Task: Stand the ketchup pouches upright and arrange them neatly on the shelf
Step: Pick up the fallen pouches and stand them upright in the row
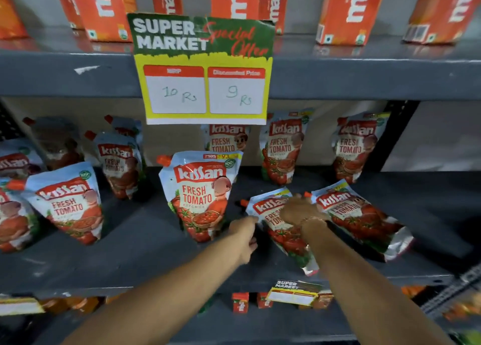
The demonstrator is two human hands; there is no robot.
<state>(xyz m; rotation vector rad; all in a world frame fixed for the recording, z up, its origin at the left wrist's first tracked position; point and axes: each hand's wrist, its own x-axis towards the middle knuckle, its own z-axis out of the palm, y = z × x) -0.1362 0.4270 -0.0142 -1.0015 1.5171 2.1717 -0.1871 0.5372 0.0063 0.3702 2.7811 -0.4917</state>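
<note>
Roughly halfway, by the look of it: on the dark shelf most ketchup pouches already stand, among them the front centre pouch, the leaning pouch at the left and the two back-row pouches at the right and. Two are down yet, lying flat side by side near the front right: the near flat pouch and the far flat pouch. Both hands are on the near one; the right hand rests over its upper part, fingers curled onto it, and the left hand pinches its left edge. I judge it about to be raised. Left to do: stand these two, then straighten the crowded, tilted left group beneath the price sign
</note>
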